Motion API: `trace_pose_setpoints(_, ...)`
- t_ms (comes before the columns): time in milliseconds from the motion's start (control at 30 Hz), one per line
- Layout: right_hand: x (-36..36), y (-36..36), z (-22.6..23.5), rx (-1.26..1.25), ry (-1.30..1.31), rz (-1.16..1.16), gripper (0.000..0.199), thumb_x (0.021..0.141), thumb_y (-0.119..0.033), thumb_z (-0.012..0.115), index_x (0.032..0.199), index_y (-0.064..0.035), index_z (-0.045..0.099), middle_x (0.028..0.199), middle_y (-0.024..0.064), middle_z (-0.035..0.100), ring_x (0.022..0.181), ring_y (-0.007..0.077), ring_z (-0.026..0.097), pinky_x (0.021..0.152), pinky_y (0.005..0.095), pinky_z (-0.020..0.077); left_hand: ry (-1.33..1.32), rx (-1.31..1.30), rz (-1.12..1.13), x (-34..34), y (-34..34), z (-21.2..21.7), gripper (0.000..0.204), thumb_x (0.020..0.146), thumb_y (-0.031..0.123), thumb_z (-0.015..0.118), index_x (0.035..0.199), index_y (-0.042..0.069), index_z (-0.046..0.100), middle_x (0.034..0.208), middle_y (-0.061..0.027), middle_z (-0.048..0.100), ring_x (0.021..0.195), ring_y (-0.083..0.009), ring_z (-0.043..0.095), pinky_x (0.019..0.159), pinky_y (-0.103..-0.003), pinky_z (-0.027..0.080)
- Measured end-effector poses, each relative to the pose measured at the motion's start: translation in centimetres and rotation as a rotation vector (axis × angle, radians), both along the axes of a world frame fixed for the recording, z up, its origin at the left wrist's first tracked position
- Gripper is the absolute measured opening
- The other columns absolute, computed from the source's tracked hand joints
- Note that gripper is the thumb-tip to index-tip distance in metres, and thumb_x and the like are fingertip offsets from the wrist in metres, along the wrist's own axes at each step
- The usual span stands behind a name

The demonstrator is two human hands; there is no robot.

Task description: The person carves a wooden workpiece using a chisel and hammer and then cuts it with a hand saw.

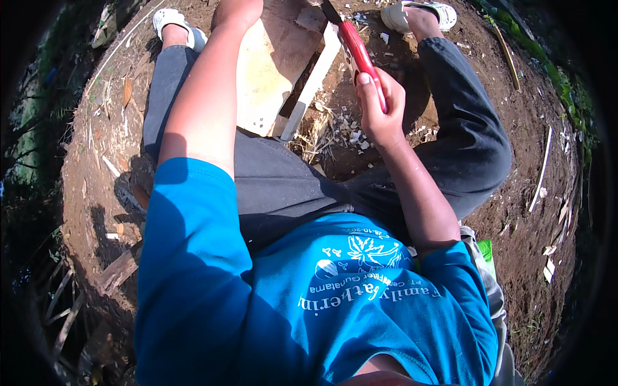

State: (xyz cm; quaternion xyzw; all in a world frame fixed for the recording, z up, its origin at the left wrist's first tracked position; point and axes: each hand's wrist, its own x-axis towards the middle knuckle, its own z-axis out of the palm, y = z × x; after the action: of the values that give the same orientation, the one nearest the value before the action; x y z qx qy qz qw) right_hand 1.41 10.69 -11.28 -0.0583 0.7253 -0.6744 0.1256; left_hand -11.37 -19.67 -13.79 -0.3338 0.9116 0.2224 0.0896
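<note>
My right hand (384, 109) is closed around the long red handle of a bladed tool (362, 51). Its dark blade slants up to the left past the end of a wooden strip and runs out of the picture, so its full shape is hidden. At the upper edge my left hand (239, 10) is cut off, with its fingers out of sight. It is nearest a pale wooden board (261, 83) that lies between my legs, partly in shadow. A narrow wooden strip (313, 85) stands along the board's right side, with a dark gap between them.
Wood chips and shavings (351, 132) litter the brown soil between my legs. My legs in dark trousers frame the board, with light shoes (430, 14) on my feet. A stick (541, 168) lies on the right, and a piece of wood (120, 270) on the left.
</note>
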Motion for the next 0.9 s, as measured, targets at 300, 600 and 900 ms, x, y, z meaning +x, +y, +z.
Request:
trace_pose_setpoints(300, 8.1, 7.7, 3.1, 0.076, -0.085, 0.087, 0.03, 0.104, -0.027, 0.057, 0.09, 0.0001, 0.062, 0.068, -0.0016, 0.052, 0.062, 0.0051, 0.045, 0.056, 0.0249, 0.0338, 0.13, -0.116, 0.09, 1.9, 2.0, 1.4, 0.071, 0.104, 0.057, 0.036, 0.102, -0.001, 0.077, 0.097, -0.0254, 0.075, 0.1, -0.0409, 0.073, 0.09, -0.052, 0.053)
trace_pose_setpoints(600, -1.5, -0.9, 0.5, 0.057, 0.046, 0.039, 0.032, 0.102, -0.026, 0.062, 0.08, -0.0024, 0.059, 0.063, -0.0039, 0.049, 0.06, 0.0049, 0.043, 0.054, 0.0266, 0.0348, -0.043, 0.105, 0.026, 0.1, 0.1, 0.1, 0.069, 0.104, 0.056, 0.036, 0.106, 0.0, 0.076, 0.107, -0.0259, 0.074, 0.106, -0.0414, 0.071, 0.093, -0.05, 0.053)
trace_pose_setpoints(900, 9.1, 7.9, 4.0, 0.084, -0.14, 0.088, 0.029, 0.103, -0.024, 0.057, 0.091, 0.0009, 0.062, 0.065, -0.002, 0.052, 0.06, 0.0041, 0.045, 0.053, 0.0239, 0.0342, 0.103, 0.064, 0.102, 2.5, 3.7, 4.8, 0.07, 0.105, 0.056, 0.036, 0.103, -0.002, 0.076, 0.109, -0.0276, 0.073, 0.112, -0.0407, 0.069, 0.097, -0.051, 0.051)
